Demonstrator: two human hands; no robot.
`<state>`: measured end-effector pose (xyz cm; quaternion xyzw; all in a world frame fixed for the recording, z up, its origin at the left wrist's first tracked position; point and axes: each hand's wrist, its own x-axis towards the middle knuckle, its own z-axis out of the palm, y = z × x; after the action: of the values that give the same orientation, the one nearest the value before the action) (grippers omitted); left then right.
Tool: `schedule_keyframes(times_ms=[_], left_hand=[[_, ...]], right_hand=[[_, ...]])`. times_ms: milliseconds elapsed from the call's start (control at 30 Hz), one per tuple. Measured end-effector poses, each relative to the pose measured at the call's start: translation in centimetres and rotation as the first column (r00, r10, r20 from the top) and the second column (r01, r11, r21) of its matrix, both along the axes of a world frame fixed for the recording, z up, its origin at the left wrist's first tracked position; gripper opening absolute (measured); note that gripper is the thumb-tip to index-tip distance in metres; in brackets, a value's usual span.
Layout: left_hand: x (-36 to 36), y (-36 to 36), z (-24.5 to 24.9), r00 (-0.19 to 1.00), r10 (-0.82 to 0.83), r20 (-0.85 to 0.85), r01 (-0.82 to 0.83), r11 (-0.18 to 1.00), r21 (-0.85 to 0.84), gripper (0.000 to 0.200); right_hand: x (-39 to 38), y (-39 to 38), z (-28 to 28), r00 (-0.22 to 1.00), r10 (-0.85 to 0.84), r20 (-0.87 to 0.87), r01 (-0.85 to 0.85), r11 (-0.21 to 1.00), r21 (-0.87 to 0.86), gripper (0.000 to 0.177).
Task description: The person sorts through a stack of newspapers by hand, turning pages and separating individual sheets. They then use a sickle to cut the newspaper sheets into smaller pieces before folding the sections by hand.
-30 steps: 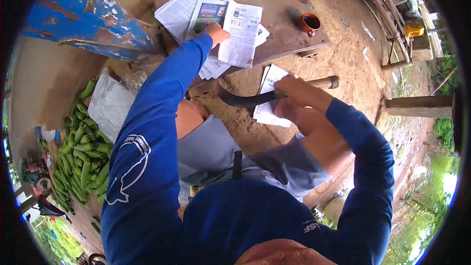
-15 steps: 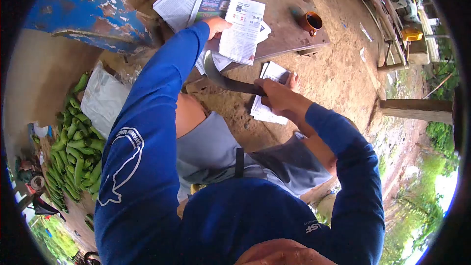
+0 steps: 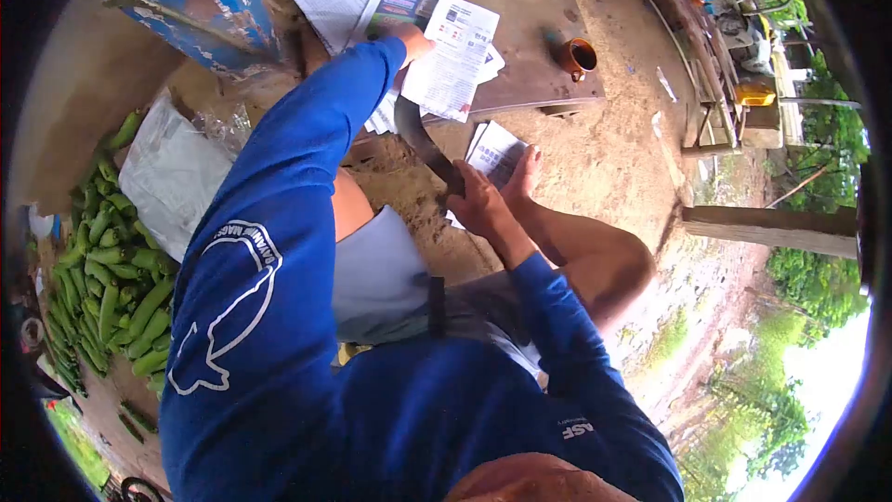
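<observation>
So, my left hand (image 3: pixel 409 40) pinches the left side of the folded paper (image 3: pixel 452 60), which lies longways away from me over the low table (image 3: pixel 520 0). My right hand (image 3: pixel 478 203), farther from it, grips the curved knife (image 3: pixel 420 138), its blade reaching the paper's near end.
</observation>
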<state>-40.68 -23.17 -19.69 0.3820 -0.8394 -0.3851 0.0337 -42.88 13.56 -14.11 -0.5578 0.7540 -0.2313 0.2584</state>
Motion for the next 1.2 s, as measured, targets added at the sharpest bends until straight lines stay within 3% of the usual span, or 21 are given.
schedule_keyframes(times_ms=[100, 267, 300, 400, 533, 633, 733, 767, 800, 833, 867, 933, 967, 1067, 1100, 1133, 1200], left_hand=[[0.1, 0.1, -0.7, 0.998, -0.045, 0.038, 0.05, 0.987, -0.154, 0.056], [-1.0, 0.4, -3.0, 0.997, 0.012, 0.082, 0.008, 0.971, -0.239, 0.05], [-1.3, 0.0, -3.7, 0.996, 0.046, 0.072, -0.025, 0.964, -0.265, 0.049], [-0.4, 3.3, 1.0, 0.973, 0.207, 0.102, -0.186, 0.964, -0.19, 0.046], [-0.5, 4.5, -0.1, 0.962, 0.203, 0.18, -0.153, 0.954, -0.257, 0.034], [0.6, 8.5, 2.9, 0.967, 0.244, 0.07, -0.186, 0.867, -0.463, 0.036], [0.5, 10.3, 1.5, 0.985, 0.133, -0.107, -0.159, 0.485, -0.86, 0.046], [0.9, 9.8, 1.6, 0.996, 0.053, -0.077, -0.093, 0.641, -0.761, 0.046], [1.2, 9.0, 1.9, 0.994, 0.009, 0.11, 0.061, 0.787, -0.614, 0.05], [1.5, 8.7, 1.9, 0.987, -0.023, 0.158, 0.117, 0.776, -0.62, 0.051], [1.6, 8.4, 1.8, 0.978, -0.05, 0.201, 0.168, 0.761, -0.627, 0.053], [1.5, 8.8, 1.3, 0.99, -0.029, 0.137, 0.114, 0.735, -0.668, 0.057], [1.4, 9.0, 0.9, 0.994, -0.013, 0.105, 0.082, 0.725, -0.684, 0.06], [1.5, 8.6, -0.2, 0.998, -0.008, 0.07, 0.058, 0.662, -0.748, 0.066], [1.5, 8.5, -0.3, 0.996, -0.009, 0.084, 0.067, 0.688, -0.722, 0.067], [1.4, 8.6, 0.1, 0.993, -0.001, 0.115, 0.082, 0.707, -0.702, 0.067], [1.4, 8.7, 0.8, 0.989, -0.013, 0.144, 0.108, 0.73, -0.675, 0.066]], right_hand=[[-0.5, 1.0, 0.0, 0.995, -0.096, 0.016, 0.095, 0.993, 0.065, 0.065], [-2.6, 0.9, -1.4, 0.99, -0.126, -0.057, 0.133, 0.981, 0.145, 0.065], [-2.8, 1.3, -2.3, 0.99, -0.135, -0.044, 0.136, 0.99, 0.025, 0.063], [-3.5, 1.6, -1.8, 0.982, -0.191, -0.007, 0.191, 0.979, 0.075, 0.062], [-5.1, 2.5, -2.7, 0.993, -0.114, -0.038, 0.113, 0.993, -0.018, 0.063], [-6.0, 3.0, -2.7, 0.997, -0.047, -0.057, 0.04, 0.993, -0.113, 0.065], [-6.3, 3.2, -1.5, 0.994, -0.08, -0.072, 0.076, 0.995, -0.066, 0.07], [-6.7, 3.3, -1.9, 0.993, -0.08, -0.092, 0.075, 0.995, -0.059, 0.071], [-7.1, 3.4, -2.2, 0.991, -0.075, -0.11, 0.07, 0.996, -0.049, 0.072], [-7.6, 3.2, -2.6, 0.985, -0.045, -0.164, 0.023, 0.991, -0.133, 0.07], [-8.0, 3.1, -2.8, 0.992, -0.051, -0.119, 0.045, 0.997, -0.056, 0.068], [-9.3, 2.6, -2.4, 0.997, -0.06, -0.04, 0.064, 0.993, 0.098, 0.063], [-10.2, 2.4, -1.6, 1.0, -0.02, -0.017, 0.021, 0.995, 0.096, 0.058], [-12.3, 1.3, -0.2, 0.991, 0.078, -0.107, -0.051, 0.972, 0.229, 0.055], [-12.8, 2.2, 0.6, 0.974, 0.113, -0.196, -0.082, 0.984, 0.161, 0.05], [-12.7, 2.2, 3.5, 0.944, 0.135, -0.302, -0.046, 0.958, 0.283, 0.046], [-16.0, 2.7, 4.1, 0.943, 0.215, -0.255, -0.109, 0.92, 0.375, 0.044]])
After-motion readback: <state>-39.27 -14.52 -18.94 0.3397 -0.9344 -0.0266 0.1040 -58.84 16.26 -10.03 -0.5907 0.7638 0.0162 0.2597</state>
